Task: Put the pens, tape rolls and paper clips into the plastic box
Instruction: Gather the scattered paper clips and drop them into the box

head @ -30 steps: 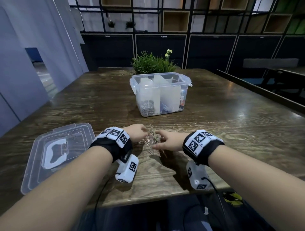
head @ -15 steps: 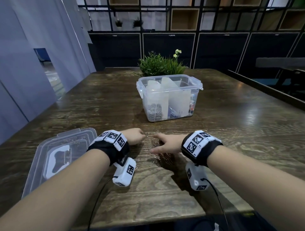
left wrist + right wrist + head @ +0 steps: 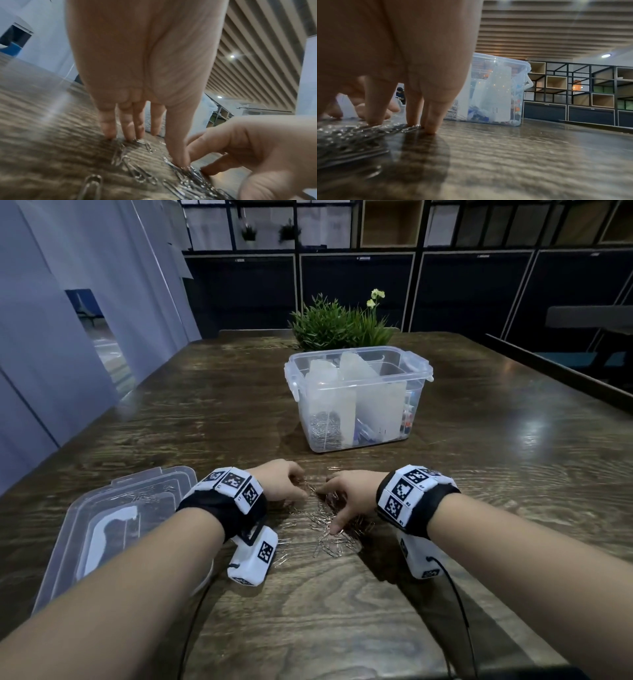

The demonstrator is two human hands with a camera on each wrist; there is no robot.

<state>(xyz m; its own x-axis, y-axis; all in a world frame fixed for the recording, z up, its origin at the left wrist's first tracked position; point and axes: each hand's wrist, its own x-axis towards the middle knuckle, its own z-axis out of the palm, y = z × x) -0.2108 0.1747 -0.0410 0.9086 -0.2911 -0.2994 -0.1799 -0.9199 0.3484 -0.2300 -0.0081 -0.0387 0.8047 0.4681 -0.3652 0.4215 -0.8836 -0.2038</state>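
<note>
left hand (image 3: 281,481): fingers straight, tips down on worktop (image 3: 479,474), raking
right hand (image 3: 349,494): spread grip, tips on paper clips (image 3: 329,529)
plastic box (image 3: 359,402): open, well apart
risk: flat, scattered clips likely slip out, spill short of box

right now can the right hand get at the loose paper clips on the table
Probably yes: the right hand already rests its fingertips on the pile of silver wire paper clips on the dark wooden table; nothing lies between.

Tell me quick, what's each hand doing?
Left hand: open, fingers straight, tips touching clips on the table.
Right hand: open, fingers spread, tips pressing the clips.
</note>
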